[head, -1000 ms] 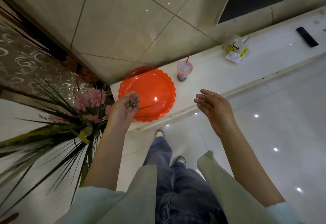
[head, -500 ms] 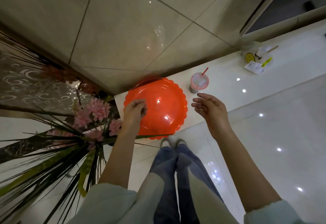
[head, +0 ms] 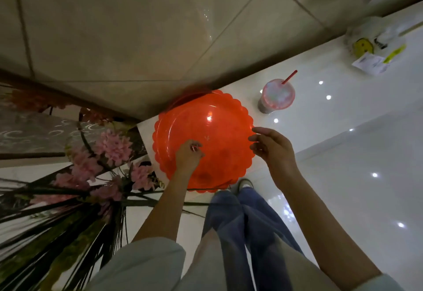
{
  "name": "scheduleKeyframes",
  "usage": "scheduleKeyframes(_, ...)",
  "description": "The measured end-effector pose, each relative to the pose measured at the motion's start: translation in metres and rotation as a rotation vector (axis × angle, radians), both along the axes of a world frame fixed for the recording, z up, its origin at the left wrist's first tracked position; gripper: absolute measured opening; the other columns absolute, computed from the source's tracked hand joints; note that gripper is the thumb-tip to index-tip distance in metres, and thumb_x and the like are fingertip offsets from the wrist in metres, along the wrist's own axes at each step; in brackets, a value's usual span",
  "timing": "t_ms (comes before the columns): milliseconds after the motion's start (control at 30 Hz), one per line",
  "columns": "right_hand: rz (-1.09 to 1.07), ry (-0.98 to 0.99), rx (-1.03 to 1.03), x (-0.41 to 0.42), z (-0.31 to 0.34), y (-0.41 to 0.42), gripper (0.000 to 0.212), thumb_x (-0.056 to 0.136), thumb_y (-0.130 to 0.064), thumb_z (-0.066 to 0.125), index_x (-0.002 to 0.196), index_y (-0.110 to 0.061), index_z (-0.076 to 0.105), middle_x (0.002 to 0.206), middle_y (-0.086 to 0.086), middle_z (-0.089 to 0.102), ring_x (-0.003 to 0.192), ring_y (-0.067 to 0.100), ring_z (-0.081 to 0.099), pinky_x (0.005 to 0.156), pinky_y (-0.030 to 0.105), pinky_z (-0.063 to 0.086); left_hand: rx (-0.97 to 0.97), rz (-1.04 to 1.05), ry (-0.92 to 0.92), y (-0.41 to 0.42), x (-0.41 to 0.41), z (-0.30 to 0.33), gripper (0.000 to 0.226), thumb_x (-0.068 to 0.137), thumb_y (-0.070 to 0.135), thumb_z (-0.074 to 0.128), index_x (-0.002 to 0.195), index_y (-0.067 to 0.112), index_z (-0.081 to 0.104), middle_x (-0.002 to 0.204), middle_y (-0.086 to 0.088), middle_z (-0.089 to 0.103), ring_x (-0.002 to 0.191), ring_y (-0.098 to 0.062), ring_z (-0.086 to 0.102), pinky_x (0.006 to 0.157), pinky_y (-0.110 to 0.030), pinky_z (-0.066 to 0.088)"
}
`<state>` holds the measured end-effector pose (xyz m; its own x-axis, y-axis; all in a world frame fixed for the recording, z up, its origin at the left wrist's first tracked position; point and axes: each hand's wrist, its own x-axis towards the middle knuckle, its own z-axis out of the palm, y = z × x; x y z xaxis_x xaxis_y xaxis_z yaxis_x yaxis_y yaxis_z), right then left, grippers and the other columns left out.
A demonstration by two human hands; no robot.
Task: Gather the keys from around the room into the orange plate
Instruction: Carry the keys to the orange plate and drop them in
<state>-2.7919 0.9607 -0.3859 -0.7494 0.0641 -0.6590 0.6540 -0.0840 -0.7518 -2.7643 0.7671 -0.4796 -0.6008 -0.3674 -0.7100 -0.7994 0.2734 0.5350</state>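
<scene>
Keys, small metal glint point(head: 194, 147), pinched in curled left hand point(head: 188, 156), now over scalloped orange plastic plate point(head: 219, 116) on glossy white surface point(head: 320, 107) versus beside its rim earlier, release looks imminent; right hand point(head: 272, 151) open, empty at plate edge.

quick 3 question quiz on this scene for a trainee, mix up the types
1. True or false: the left hand is over the orange plate.
2. Multiple choice: what stands on the white ledge just right of the plate? A) a lidded cup with a red straw B) a kettle C) a bowl
3. Fill in: the flowers left of the plate are ____ in colour.

Key: 1 true; 2 A; 3 pink

The left hand pinches something small over the plate; blur hides what it is. The right hand hovers at the plate's right rim, fingers relaxed.
</scene>
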Motion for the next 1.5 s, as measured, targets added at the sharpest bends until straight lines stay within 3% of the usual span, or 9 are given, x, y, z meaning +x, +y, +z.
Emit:
scheduleKeyframes(133, 0.002, -0.036, 0.030, 0.007, -0.034, 0.001, 0.025, 0.094, 0.001, 0.040, 0.102, -0.002, 0.063, 0.081, 0.009, 0.064, 0.073, 0.022, 0.060, 0.078, 0.034, 0.052, -0.178, -0.235, -0.032, -0.002, -0.002, -0.043, 0.021, 0.089, 0.006, 0.053, 0.109, 0.013, 0.059, 0.100, -0.004, 0.061, 0.066, -0.008, 0.053, 0.052, -0.014, 0.039)
scheduleKeyframes(367, 0.004, -0.060, 0.058, 0.015, -0.078, 0.003, 0.029, 0.095, -0.001, 0.040, 0.093, -0.012, 0.066, 0.081, 0.006, 0.066, 0.072, 0.020, 0.062, 0.076, 0.032, 0.053, -0.267, -0.183, -0.068, 0.001, -0.013, -0.094, 0.020, 0.087, 0.008, 0.057, 0.108, 0.009, 0.056, 0.105, -0.012, 0.065, 0.088, -0.023, 0.060, 0.072, -0.029, 0.047)
scheduleKeyframes(500, 0.009, -0.068, 0.060, 0.014, -0.089, 0.003, 0.031, 0.095, -0.002, 0.040, 0.087, -0.018, 0.065, 0.080, 0.005, 0.066, 0.072, 0.020, 0.062, 0.075, 0.028, 0.054, -0.306, -0.203, -0.033, 0.000, -0.009, -0.108, 0.019, 0.087, 0.008, 0.058, 0.105, 0.007, 0.056, 0.102, -0.013, 0.064, 0.086, -0.019, 0.056, 0.072, -0.027, 0.042)
scheduleKeyframes(667, 0.020, -0.070, 0.056, 0.014, -0.094, 0.003, 0.029, 0.096, -0.004, 0.040, 0.087, -0.019, 0.064, 0.080, 0.004, 0.065, 0.071, 0.018, 0.062, 0.074, 0.026, 0.054, -0.302, -0.230, -0.018, 0.002, -0.011, -0.114, 0.022, 0.084, 0.008, 0.061, 0.106, 0.007, 0.055, 0.102, -0.013, 0.063, 0.093, -0.026, 0.060, 0.078, -0.034, 0.048)
scheduleKeyframes(900, 0.039, -0.086, 0.054, 0.022, -0.090, 0.010, 0.023, 0.097, -0.005, 0.041, 0.094, -0.013, 0.062, 0.081, 0.002, 0.065, 0.071, 0.017, 0.062, 0.065, 0.014, 0.055, -0.363, -0.205, -0.051, 0.008, -0.010, -0.102, 0.041, 0.081, 0.015, 0.066, 0.118, 0.010, 0.051, 0.123, -0.017, 0.051, 0.108, -0.032, 0.054, 0.085, -0.037, 0.046)
scheduleKeyframes(1033, 0.040, -0.082, 0.056, 0.020, -0.062, 0.017, 0.023, 0.096, -0.003, 0.040, 0.098, -0.009, 0.062, 0.084, 0.006, 0.065, 0.074, 0.019, 0.063, 0.065, 0.016, 0.055, -0.297, -0.120, -0.045, 0.009, -0.014, -0.065, 0.042, 0.083, 0.024, 0.065, 0.120, 0.010, 0.051, 0.122, -0.013, 0.055, 0.104, -0.027, 0.056, 0.076, -0.028, 0.040)
scheduleKeyframes(1233, 0.051, 0.043, 0.061, 0.013, 0.039, 0.041, 0.023, 0.095, -0.006, 0.042, 0.103, -0.012, 0.063, 0.089, 0.002, 0.066, 0.078, 0.015, 0.065, 0.067, 0.016, 0.055, 0.094, 0.084, 0.193, 0.020, -0.023, 0.060, 0.021, 0.084, 0.010, 0.062, 0.101, 0.021, 0.058, 0.101, 0.003, 0.061, 0.083, -0.006, 0.058, 0.059, -0.015, 0.040)
scheduleKeyframes(1400, 0.088, 0.185, 0.067, 0.022, 0.131, 0.065, 0.021, 0.095, -0.010, 0.046, 0.108, -0.014, 0.062, 0.097, -0.003, 0.066, 0.088, 0.015, 0.065, 0.075, 0.021, 0.052, 0.298, 0.156, 0.481, 0.034, -0.015, 0.192, 0.016, 0.089, 0.013, 0.056, 0.096, 0.026, 0.060, 0.099, -0.002, 0.065, 0.085, -0.009, 0.065, 0.069, -0.017, 0.048)
scheduleKeyframes(1500, 0.037, 0.276, 0.044, 0.032, 0.179, 0.082, 0.020, 0.094, -0.009, 0.049, 0.108, -0.014, 0.062, 0.099, -0.001, 0.067, 0.090, 0.017, 0.065, 0.074, 0.021, 0.051, 0.433, 0.251, 0.598, 0.040, -0.008, 0.261, 0.018, 0.091, 0.008, 0.048, 0.093, 0.021, 0.061, 0.097, -0.005, 0.065, 0.089, -0.018, 0.065, 0.081, -0.027, 0.050)
